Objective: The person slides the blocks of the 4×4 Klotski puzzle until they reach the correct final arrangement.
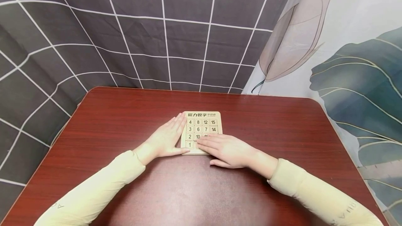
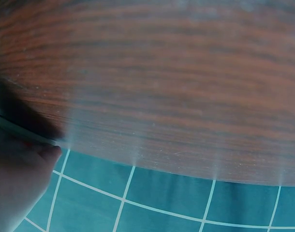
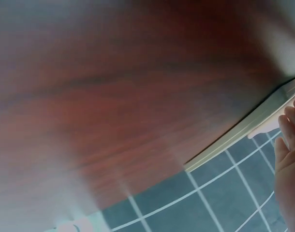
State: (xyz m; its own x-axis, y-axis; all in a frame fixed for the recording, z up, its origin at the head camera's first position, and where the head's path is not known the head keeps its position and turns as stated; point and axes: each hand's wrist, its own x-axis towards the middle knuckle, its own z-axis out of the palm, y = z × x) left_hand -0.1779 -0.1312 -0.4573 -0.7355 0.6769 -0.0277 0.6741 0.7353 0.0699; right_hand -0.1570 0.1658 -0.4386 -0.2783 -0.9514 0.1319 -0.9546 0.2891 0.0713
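Observation:
A cream number sliding puzzle [image 1: 202, 125] lies flat on the table, its tiles in rows. The upper rows read 4, 8, 12, 15 and 3, 6, 7, 14. Along its left edge rests my left hand [image 1: 163, 138], fingers straight and thumb spread to the lower left corner. My right hand [image 1: 230, 150] lies palm down over the lower right part, straight fingers on the tiles, hiding several of them. The right wrist view catches the puzzle's side edge [image 3: 234, 137] beside my right hand [image 3: 290, 166]. Only part of my left hand [image 2: 22, 176] appears in the left wrist view.
The reddish-brown wooden table [image 1: 125, 114] has rounded far corners. A dark curtain with white grid lines [image 1: 185, 37] hangs behind it. To the right is a pale leaf-patterned curtain [image 1: 345, 27].

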